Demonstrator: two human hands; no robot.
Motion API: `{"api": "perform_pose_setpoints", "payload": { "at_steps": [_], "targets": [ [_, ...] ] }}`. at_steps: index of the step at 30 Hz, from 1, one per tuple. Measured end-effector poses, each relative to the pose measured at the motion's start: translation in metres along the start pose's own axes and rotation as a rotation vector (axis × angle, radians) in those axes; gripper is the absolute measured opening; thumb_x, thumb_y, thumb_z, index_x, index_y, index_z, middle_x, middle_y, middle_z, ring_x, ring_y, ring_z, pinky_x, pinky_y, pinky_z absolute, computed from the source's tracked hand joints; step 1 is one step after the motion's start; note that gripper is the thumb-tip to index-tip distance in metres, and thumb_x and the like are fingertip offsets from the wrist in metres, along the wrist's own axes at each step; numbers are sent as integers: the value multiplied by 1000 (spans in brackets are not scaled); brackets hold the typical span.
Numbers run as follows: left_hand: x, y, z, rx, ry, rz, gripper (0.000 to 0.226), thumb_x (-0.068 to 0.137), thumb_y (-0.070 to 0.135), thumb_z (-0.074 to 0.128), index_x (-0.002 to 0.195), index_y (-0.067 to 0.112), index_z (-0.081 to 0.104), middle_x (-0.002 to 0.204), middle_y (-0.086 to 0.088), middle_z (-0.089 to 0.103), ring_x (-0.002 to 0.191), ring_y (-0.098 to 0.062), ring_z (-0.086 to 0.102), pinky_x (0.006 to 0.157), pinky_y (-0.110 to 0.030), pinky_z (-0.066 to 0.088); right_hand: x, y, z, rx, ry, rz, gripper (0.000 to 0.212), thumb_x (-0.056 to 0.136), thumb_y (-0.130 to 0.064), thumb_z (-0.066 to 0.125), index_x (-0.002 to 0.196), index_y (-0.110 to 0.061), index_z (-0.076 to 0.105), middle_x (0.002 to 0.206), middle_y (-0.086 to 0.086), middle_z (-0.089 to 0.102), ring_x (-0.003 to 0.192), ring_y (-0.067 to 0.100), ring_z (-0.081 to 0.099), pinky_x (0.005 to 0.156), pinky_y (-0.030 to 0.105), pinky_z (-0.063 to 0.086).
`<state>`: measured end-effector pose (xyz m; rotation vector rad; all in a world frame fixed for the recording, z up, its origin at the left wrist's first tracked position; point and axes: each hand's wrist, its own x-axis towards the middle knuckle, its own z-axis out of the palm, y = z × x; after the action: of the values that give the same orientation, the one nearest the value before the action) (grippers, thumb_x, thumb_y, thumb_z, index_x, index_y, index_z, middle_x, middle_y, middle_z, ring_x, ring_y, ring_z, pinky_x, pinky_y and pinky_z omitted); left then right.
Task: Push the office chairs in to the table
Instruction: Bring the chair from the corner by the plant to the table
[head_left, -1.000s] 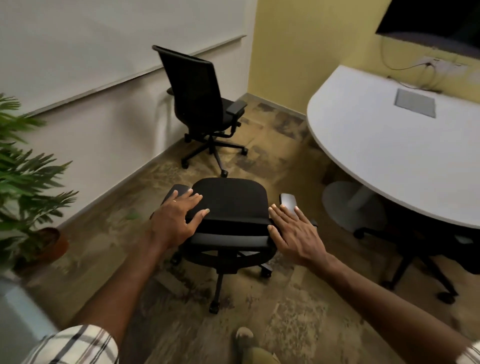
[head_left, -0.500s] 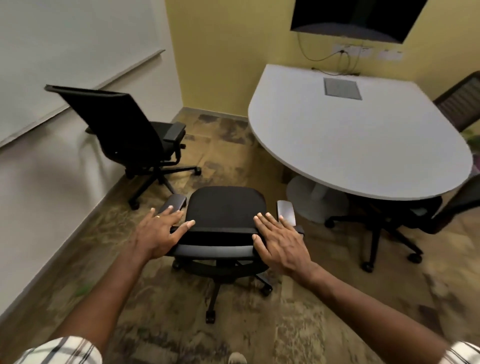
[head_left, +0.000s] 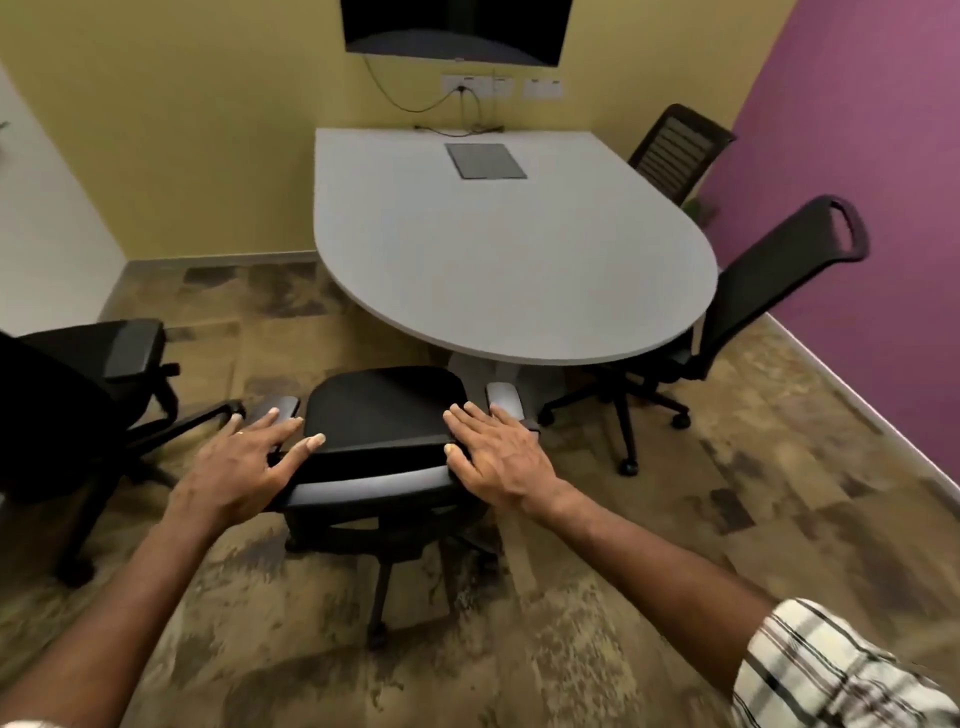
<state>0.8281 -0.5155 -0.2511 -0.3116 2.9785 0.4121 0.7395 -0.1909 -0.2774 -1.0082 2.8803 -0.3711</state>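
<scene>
A black chair (head_left: 67, 415) stands well off the desk's left edge, while the left hand (head_left: 244, 467) and right hand (head_left: 498, 457), fingers spread flat, press the middle chair's (head_left: 384, 410) backrest, seat near the desk's (head_left: 498, 270) rounded front edge, bare carpet (head_left: 249, 332) between.

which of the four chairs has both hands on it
The chair nearest the camera, facing the table's rounded end: left hand and right hand rest on its backrest. The other three stand untouched.
</scene>
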Motion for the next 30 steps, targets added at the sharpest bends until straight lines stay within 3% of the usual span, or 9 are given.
{"api": "perform_pose_setpoints", "payload": {
  "at_steps": [2,4,12,20,24,30],
  "targets": [
    [28,-3,6,66,-36,154,91,86,88,9,152,35,43,162,1,35,154,-20,21,126,-45,14,9,7,2,-6,-10,57,67,102,-52,21,159,-18,29,165,0,29,154,12,18,127,38,6],
    [67,-23,-2,41,-46,253,92,86,89,14,149,32,49,160,-1,39,152,-17,26,127,-41,11,33,-2,5,-7,-8,138,64,103,-50,24,159,-18,30,165,0,29,154,13,19,127,38,7],
    [183,-47,-24,88,-111,450,115,74,95,-6,153,27,43,158,9,41,152,-4,18,127,-40,6,104,-11,-7,-13,38,302,70,100,-54,19,158,-17,33,164,1,33,153,15,22,127,40,8],
    [286,-45,-37,92,-103,602,106,79,92,-1,149,29,49,154,14,44,149,1,17,126,-35,0,156,0,-9,9,156,434,66,101,-49,27,153,-12,42,159,5,41,150,18,32,126,41,15],
    [341,-51,-39,96,-141,633,104,77,93,-2,146,35,50,153,17,44,146,5,15,125,-32,-1,192,5,3,7,213,463,56,100,-46,35,137,-9,55,139,11,60,132,26,50,119,44,30],
    [431,-29,-56,105,-96,688,96,80,92,3,143,39,53,152,16,46,146,3,19,126,-33,5,256,46,-11,8,239,499,65,100,-50,30,149,-10,47,154,8,49,146,22,39,124,42,19]
  ]
}}
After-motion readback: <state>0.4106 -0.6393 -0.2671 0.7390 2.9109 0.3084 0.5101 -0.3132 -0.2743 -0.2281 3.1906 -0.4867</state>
